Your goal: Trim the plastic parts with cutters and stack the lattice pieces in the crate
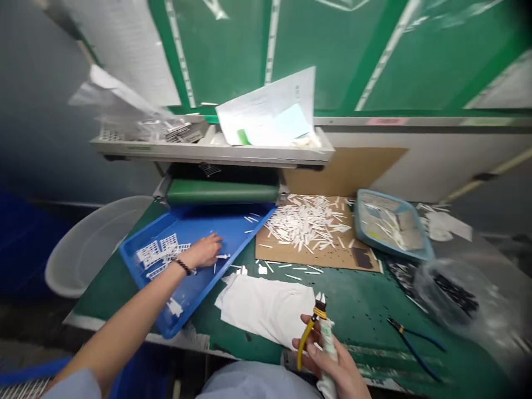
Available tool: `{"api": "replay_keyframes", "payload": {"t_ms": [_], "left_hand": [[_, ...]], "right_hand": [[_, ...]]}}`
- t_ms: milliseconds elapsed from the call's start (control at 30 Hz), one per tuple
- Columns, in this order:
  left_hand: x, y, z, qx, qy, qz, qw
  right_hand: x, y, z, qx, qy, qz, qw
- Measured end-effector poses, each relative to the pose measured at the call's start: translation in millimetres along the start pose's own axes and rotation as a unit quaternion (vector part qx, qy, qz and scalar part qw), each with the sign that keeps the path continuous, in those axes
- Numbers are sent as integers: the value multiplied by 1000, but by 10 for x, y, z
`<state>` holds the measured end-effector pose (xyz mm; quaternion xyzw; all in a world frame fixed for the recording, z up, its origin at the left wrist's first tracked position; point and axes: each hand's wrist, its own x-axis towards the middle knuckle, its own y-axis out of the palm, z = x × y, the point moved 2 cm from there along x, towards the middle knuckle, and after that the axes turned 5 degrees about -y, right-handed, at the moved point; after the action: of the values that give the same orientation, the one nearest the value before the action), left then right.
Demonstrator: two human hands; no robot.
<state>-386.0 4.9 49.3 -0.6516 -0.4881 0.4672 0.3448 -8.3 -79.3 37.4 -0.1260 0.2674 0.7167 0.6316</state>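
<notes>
nearest the camera, the right hand point(332, 363) is clenched around yellow-handled side cutters point(306, 343) and a white plastic strip point(328, 354), the cutters' tips pointing up; the left hand point(203, 250) lies open, its fingers point(216, 242) spread and released on the floor of a blue plastic tray point(233, 233), just beside a small white piece point(223, 256); white plastic frames point(162, 252) sit in the tray near the wrist, which wears a beaded bracelet point(183, 266); beyond, on a green mat point(357, 299), lie a white sheet point(266, 310), a cardboard sheet point(316, 257) heaped with white plastic pieces point(305, 221), a pale blue tray point(374, 246) and blue-handled pliers point(415, 346); a translucent plastic tub point(83, 260) stands left of the blue tray
</notes>
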Motion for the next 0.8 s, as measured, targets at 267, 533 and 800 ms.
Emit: {"api": "replay_keyframes", "payload": {"t_ms": [267, 533, 800], "left_hand": [[-231, -26, -538, -684, -144, -138, 702], [-529, 283, -1402, -787, -45, -157, 595], [-709, 422, -1557, -768, -41, -180, 613]], "right_hand": [[38, -165, 234, -266, -127, 43, 955], [101, 440, 553, -449, -309, 142, 827], [175, 599, 457, -483, -365, 188, 773]]}}
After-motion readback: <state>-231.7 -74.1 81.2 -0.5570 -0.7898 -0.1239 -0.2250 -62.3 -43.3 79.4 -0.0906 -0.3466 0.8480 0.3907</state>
